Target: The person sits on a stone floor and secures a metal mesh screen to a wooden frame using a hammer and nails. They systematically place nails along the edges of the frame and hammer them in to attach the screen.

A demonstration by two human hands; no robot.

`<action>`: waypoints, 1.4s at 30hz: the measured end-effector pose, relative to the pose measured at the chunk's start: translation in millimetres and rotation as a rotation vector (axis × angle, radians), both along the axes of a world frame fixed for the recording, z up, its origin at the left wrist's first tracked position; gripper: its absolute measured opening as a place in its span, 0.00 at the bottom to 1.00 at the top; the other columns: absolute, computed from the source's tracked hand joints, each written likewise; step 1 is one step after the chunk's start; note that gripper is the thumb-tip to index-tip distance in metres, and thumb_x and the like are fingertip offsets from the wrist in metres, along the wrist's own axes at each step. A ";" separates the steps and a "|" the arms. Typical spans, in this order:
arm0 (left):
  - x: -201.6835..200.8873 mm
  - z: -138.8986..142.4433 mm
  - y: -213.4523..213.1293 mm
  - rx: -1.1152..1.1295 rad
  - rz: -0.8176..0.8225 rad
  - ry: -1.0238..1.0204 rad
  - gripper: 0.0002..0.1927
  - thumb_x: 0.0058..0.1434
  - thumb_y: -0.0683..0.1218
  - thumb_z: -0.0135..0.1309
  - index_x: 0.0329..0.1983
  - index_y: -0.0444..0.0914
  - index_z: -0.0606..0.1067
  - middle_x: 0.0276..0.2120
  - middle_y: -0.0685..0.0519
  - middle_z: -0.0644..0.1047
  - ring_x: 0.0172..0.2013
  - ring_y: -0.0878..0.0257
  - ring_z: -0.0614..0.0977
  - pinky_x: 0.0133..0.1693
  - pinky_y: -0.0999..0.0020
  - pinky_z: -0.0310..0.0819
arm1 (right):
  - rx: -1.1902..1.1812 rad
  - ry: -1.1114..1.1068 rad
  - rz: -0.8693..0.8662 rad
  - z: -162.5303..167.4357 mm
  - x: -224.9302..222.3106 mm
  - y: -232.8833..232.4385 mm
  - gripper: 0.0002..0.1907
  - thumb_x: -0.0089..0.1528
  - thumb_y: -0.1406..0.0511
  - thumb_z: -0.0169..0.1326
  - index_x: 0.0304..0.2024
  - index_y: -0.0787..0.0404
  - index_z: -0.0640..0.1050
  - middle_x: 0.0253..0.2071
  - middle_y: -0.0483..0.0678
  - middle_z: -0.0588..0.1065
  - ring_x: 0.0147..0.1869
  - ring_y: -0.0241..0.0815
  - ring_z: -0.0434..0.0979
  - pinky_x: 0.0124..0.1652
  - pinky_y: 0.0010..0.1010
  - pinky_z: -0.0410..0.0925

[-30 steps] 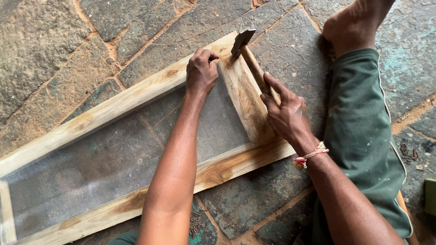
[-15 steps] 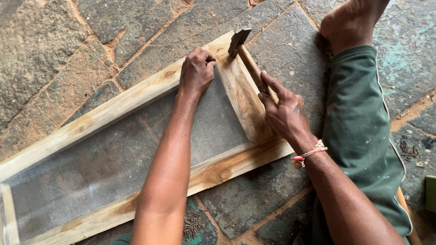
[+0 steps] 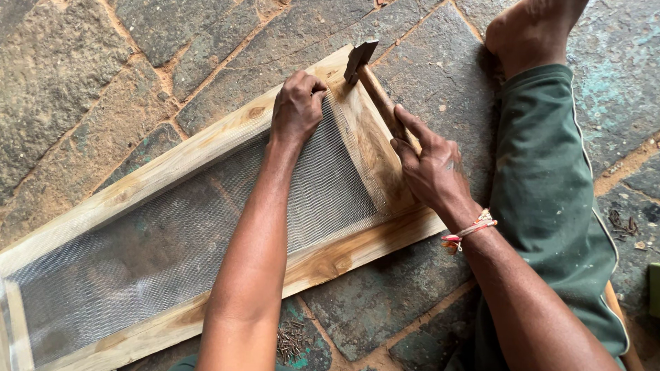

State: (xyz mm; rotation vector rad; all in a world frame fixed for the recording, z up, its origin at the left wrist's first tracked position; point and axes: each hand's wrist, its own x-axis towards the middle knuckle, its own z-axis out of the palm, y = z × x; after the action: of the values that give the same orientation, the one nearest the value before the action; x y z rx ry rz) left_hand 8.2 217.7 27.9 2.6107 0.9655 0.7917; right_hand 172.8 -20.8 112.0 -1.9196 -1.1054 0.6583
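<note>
a long wooden frame (image 3: 206, 148) covered with fine wire mesh (image 3: 172, 240) lies flat on the stone floor (image 3: 82, 62), running from 8 o'clock up to 1 o'clock. the left hand (image 3: 297, 106) rests at the frame's far corner, its fingers (image 3: 313, 84) curled narrow and pinched onto the wood beside the mesh edge; whether they hold a nail there is too small to tell. the right hand (image 3: 430, 168) grips the wooden handle of a hammer (image 3: 368, 69), fingers wrapped around it with the index stretched along the handle, and the dark metal head sits at 12 o'clock, just above the frame's corner. at 3 o'clock lies the person's green trouser leg (image 3: 550, 206), with a bare foot (image 3: 529, 31) at 1 o'clock. a small heap of nails (image 3: 289, 341) lies on the floor at 6 o'clock, just below the frame.
</note>
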 end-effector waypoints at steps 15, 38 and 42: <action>1.7 -18.9 9.3 0.052 -0.048 -0.128 0.06 0.65 0.40 0.61 0.38 0.31 0.76 0.31 0.51 0.78 0.31 0.64 0.81 0.34 0.69 0.81 | -0.059 0.008 -0.009 1.4 -2.3 0.0 0.27 0.65 0.60 0.56 0.67 0.47 0.72 0.56 0.53 0.78 0.55 0.51 0.82 0.56 0.42 0.71; 5.7 -2.6 -3.0 -0.091 0.132 -0.031 0.03 0.57 0.43 0.64 0.30 0.40 0.81 0.34 0.51 0.81 0.36 0.60 0.83 0.41 0.59 0.81 | -0.222 0.014 -0.017 4.6 -5.7 -1.8 0.26 0.67 0.60 0.52 0.69 0.43 0.70 0.35 0.53 0.83 0.22 0.50 0.78 0.26 0.43 0.74; 6.2 -5.8 -2.2 -0.123 0.141 -0.049 0.03 0.59 0.42 0.64 0.31 0.39 0.81 0.34 0.50 0.80 0.36 0.60 0.83 0.42 0.61 0.81 | -0.115 -0.174 0.030 7.6 -9.1 -7.6 0.24 0.69 0.59 0.53 0.69 0.42 0.72 0.20 0.53 0.78 0.16 0.42 0.71 0.20 0.40 0.69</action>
State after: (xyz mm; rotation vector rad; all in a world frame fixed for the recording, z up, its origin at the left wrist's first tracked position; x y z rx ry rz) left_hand 14.3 215.5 22.0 2.4295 1.1555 0.7987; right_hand 163.7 -28.4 119.6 -2.0942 -1.2297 0.5904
